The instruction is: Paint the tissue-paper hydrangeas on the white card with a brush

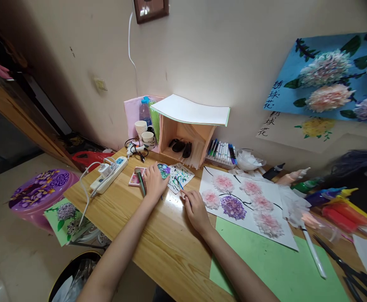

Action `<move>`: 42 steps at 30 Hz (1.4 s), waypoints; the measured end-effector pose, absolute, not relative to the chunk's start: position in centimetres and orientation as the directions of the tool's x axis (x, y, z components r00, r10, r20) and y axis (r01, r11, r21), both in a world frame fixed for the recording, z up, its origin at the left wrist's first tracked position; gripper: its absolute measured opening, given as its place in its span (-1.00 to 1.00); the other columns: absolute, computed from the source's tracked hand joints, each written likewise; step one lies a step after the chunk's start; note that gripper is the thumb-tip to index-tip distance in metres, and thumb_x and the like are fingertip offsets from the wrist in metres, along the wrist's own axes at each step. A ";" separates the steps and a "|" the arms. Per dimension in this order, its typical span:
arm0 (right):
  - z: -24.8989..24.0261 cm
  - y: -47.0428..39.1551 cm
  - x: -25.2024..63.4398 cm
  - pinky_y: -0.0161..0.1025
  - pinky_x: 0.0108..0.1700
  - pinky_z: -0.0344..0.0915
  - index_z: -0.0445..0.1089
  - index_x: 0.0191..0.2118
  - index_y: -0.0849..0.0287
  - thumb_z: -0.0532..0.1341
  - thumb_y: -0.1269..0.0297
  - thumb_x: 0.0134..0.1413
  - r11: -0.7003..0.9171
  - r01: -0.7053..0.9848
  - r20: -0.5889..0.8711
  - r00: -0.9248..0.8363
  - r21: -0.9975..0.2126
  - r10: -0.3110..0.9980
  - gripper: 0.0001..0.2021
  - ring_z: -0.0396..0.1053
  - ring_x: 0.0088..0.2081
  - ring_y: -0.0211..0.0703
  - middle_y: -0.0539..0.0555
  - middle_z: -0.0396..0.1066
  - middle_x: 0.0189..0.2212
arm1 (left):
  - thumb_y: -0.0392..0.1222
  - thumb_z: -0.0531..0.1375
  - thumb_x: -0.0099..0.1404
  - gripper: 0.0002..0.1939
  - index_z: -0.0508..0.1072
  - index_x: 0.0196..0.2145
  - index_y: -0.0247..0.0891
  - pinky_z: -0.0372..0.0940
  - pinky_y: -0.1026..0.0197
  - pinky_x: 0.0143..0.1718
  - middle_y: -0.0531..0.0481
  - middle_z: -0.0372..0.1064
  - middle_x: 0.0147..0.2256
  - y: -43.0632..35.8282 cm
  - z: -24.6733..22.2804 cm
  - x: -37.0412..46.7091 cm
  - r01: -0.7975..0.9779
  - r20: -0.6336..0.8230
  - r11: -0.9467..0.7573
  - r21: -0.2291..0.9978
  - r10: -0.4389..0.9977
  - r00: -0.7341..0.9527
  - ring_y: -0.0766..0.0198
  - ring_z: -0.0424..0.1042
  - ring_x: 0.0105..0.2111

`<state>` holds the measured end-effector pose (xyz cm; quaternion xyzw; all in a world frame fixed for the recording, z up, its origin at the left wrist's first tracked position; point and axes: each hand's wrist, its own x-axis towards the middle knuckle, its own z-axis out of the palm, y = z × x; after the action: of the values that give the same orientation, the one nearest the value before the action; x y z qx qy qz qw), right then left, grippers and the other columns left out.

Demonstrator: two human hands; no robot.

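On the tabletop (158,235), my right hand (197,212) pinches a slim paintbrush (179,183), its tip over a paint-daubed white sheet (186,172). My left hand (156,182) lies at the round paint palette (163,170), beside a dark green marker (141,184); whether those fingers grip anything I can't tell. On the wall to my right, the blue flower painting (328,79) reads "绣球花"; below, a paler flower sheet (289,136) shows "球花", its top character partly covered. A clear tray (219,160) holds rows of markers (223,149), a clear bowl (246,167) holds white tissue (250,157), and stacked paper cups (141,129) stand near a blue-capped bottle (145,112).
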<state>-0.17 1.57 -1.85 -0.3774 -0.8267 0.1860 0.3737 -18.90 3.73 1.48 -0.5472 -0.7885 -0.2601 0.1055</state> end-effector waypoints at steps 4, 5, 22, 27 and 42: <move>-1.9 1.5 -0.1 -0.11 -0.18 0.26 0.37 -0.04 0.17 0.00 0.42 0.20 0.628 0.515 0.468 -0.419 -0.584 0.778 -0.71 0.27 -0.22 -0.08 0.12 0.37 -0.31 | 0.00 0.20 0.13 -0.36 0.25 0.07 -0.48 0.13 -0.15 -0.02 -0.41 0.35 -0.07 5.4 1.5 -19.0 0.902 0.430 0.326 0.282 0.798 -0.422 -0.24 0.27 -0.02; -1.9 1.5 -0.1 -0.11 -0.18 0.25 0.38 -0.06 0.17 0.01 0.43 0.19 0.625 0.521 0.467 -0.415 -0.581 0.781 -0.72 0.27 -0.22 -0.08 0.12 0.37 -0.31 | -0.01 0.20 0.12 -0.36 0.26 0.06 -0.50 0.13 -0.15 -0.02 -0.43 0.35 -0.09 5.7 1.3 -19.0 0.897 0.423 0.343 0.280 0.794 -0.436 -0.25 0.26 -0.02; -1.6 0.8 0.2 -0.15 -0.21 0.15 0.36 -0.22 0.17 0.05 0.52 0.06 0.638 0.555 0.464 -0.438 -0.534 0.770 -0.79 0.21 -0.25 -0.07 0.10 0.37 -0.34 | -0.18 0.15 0.26 -0.83 0.55 -0.35 -0.21 0.12 0.02 -0.08 -0.13 0.44 -0.23 2.2 2.9 -16.6 0.949 0.298 0.175 0.262 0.921 -0.252 -0.01 0.28 -0.11; -1.6 0.6 0.4 -0.18 -0.26 0.15 0.31 -0.41 0.17 0.07 0.54 0.03 0.645 0.546 0.483 -0.429 -0.534 0.763 -0.85 0.20 -0.32 -0.11 0.05 0.34 -0.45 | -0.20 0.21 0.20 -0.85 0.59 -0.43 -0.21 0.14 0.06 -0.12 -0.12 0.48 -0.32 2.1 2.6 -16.7 0.944 0.216 0.165 0.286 0.949 -0.231 0.01 0.29 -0.17; -1.8 0.4 0.4 -0.25 -0.35 0.24 0.38 -0.34 0.18 0.12 0.48 0.04 0.632 0.533 0.562 -0.315 -0.562 0.765 -0.88 0.31 -0.43 -0.19 0.03 0.44 -0.49 | -0.23 0.21 0.17 -0.83 0.63 -0.38 -0.21 0.18 0.17 -0.16 -0.10 0.53 -0.33 2.5 2.3 -17.6 0.918 0.126 0.174 0.356 0.965 -0.232 0.08 0.35 -0.18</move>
<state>0.41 0.41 -1.82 -0.4062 -0.7991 0.1375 0.4214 -17.58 2.50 2.32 -0.6166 -0.7635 -0.1813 -0.0640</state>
